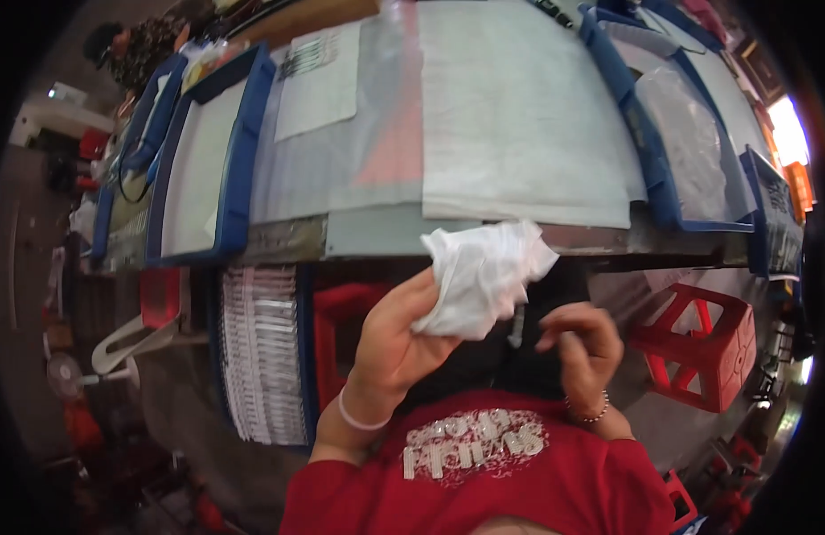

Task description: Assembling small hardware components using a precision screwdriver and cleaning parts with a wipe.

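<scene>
A crumpled, thin white tissue or cloth (pixel 484 276) is held up in front of my body, just off the near edge of the table. My left hand (pixel 399 334) grips it from the left side, and the fingers behind it are mostly hidden. To the right and a little lower, apart from the tissue, hovers my right hand (pixel 586 348). Its fingers are loosely curled with gaps between them, slightly blurred at the tips, and I see nothing in them.
The table carries a white sheet (pixel 528 116) and a printed paper (pixel 319 80). Blue trays stand left (pixel 234 160) and right (pixel 657 169), the right one holding clear plastic. Below are a blue crate (pixel 303 357) of stacked pieces and a red stool (pixel 733 348). A person (pixel 145 53) is at far left.
</scene>
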Available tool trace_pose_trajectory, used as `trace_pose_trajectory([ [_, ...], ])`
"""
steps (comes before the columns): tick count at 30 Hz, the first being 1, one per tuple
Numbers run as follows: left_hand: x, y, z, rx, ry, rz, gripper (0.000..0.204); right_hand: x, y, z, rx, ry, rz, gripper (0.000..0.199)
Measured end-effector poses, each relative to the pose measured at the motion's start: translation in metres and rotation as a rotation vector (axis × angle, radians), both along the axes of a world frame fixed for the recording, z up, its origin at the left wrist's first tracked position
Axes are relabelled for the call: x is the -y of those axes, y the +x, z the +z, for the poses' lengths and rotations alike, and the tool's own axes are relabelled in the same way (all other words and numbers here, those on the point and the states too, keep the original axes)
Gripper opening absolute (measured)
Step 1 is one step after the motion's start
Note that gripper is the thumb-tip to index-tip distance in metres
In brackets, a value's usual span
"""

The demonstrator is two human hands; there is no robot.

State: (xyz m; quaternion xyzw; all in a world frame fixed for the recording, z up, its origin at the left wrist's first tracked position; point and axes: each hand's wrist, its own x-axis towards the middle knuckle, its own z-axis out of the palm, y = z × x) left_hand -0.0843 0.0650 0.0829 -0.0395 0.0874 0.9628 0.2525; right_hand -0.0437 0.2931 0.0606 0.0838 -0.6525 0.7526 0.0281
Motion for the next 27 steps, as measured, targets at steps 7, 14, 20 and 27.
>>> trace_pose_trajectory([
  [7, -0.013, 0.005, -0.008, 0.014, -0.203, -0.007, 0.051, 0.008, -0.02, 0.01, -0.63, 0.474, 0.008, 0.075],
  [14, -0.008, 0.032, -0.005, -0.474, -0.216, -0.186, 0.088, 0.032, -0.043, 0.007, -0.784, 0.591, 0.094, 0.037],
  [20, 0.011, 0.032, -0.049, -0.345, -0.105, -0.153, 0.069, 0.009, 0.011, 0.032, -0.436, 0.982, -0.366, 0.023],
  [27, -0.043, 0.074, -0.064, -0.236, -0.418, -0.315, 0.042, 0.028, 0.06, 0.037, -0.564, 0.888, -0.318, 0.022],
])
